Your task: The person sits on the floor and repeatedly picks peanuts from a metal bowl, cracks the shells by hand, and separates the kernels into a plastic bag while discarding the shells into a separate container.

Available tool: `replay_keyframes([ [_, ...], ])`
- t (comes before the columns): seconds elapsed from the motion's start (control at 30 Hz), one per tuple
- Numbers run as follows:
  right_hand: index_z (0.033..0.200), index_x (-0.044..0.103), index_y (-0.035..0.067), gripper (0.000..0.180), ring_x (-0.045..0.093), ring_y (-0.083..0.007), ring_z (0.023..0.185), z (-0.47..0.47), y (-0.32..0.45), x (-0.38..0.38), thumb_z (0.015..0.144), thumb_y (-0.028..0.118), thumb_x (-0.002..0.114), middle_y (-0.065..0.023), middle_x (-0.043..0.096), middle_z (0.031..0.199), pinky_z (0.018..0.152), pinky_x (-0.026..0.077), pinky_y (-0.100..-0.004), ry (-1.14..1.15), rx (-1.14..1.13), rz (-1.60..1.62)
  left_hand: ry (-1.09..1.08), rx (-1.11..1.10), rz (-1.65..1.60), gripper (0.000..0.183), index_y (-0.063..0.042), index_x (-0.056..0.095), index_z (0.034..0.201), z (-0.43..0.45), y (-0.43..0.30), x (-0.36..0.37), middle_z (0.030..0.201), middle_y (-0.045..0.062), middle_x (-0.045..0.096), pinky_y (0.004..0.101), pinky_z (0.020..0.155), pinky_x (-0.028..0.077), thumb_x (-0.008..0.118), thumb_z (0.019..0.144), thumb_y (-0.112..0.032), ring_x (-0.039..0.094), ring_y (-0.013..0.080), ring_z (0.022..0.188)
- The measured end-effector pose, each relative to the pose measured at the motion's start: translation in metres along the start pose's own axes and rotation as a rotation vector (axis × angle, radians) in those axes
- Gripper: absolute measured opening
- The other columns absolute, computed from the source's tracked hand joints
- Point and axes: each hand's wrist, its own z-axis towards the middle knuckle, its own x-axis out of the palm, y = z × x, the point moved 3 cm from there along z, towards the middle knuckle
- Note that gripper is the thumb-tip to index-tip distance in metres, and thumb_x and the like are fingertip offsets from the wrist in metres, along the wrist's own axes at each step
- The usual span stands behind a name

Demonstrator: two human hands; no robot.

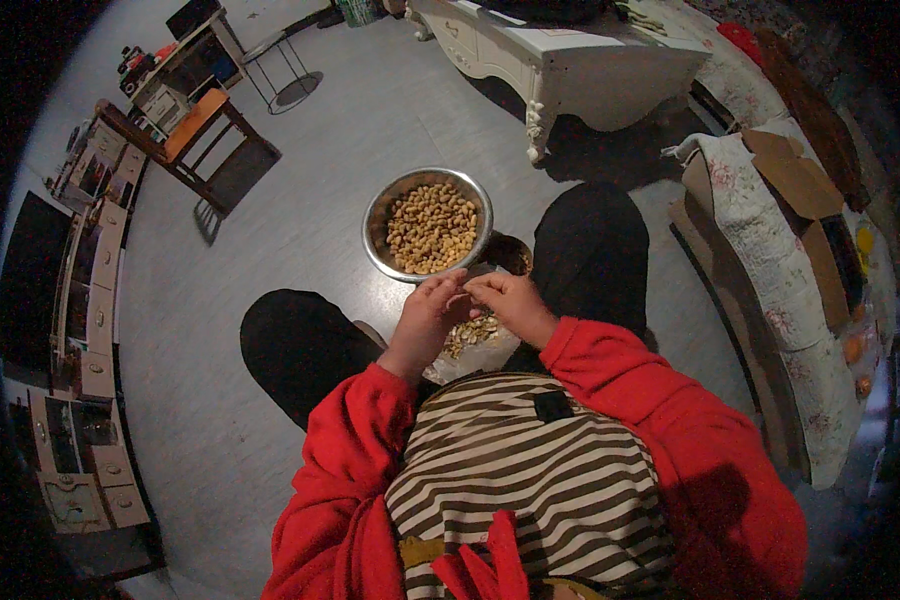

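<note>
My left hand (429, 311) and my right hand (516, 300) meet at the fingertips, between my spread knees. The fingers are bent and pinched close together; whatever may be between them is too small and hidden to make out. Just beyond them stands a round stainless-steel basin (376, 225) with many unshelled peanuts (431, 229) in it. A smaller, dark-looking bowl (504, 251) sits beside the basin, partly covered by my right hand, its contents unclear. Below my hands lies a translucent plastic bag (474, 361) holding broken peanut shells (466, 334).
A white carved table (607, 75) stands ahead to the right. On the right is a seat with a floral quilted cover (757, 255) and an opened cardboard box (799, 180). Leftward are a wooden chair (196, 120), a round stool (266, 46) and low cabinets (105, 259).
</note>
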Motion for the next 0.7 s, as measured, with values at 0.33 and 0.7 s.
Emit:
replay_keyframes([
  [0.33, 0.091, 0.063, 0.005, 0.031, 0.039, -0.0041, 0.054, -0.004, 0.004, -0.004, 0.098, 0.035, 0.062, 0.0041, 0.05, 0.067, 0.048, 0.031, -0.022, 0.028, 0.18, 0.157, -0.081, 0.191, 0.394, 0.019, -0.001, 0.065, 0.11, -0.001, 0.001, -0.004, 0.092, 0.0, 0.066, 0.0208, 0.066, 0.047, 0.065, 0.095, -0.013, 0.057, 0.0062, 0.076],
  [0.7, 0.09, 0.056, 0.014, 0.028, 0.029, -0.0029, 0.044, -0.006, -0.001, -0.004, 0.1, 0.04, 0.056, 0.0074, 0.039, 0.059, 0.04, 0.023, -0.0209, 0.068, 0.319, 0.331, -0.078, 0.204, 0.353, 0.015, -0.001, 0.066, 0.106, -0.001, 0.001, -0.002, 0.084, -0.001, 0.063, 0.0209, 0.062, 0.044, 0.064, 0.095, -0.011, 0.054, 0.0055, 0.071],
])
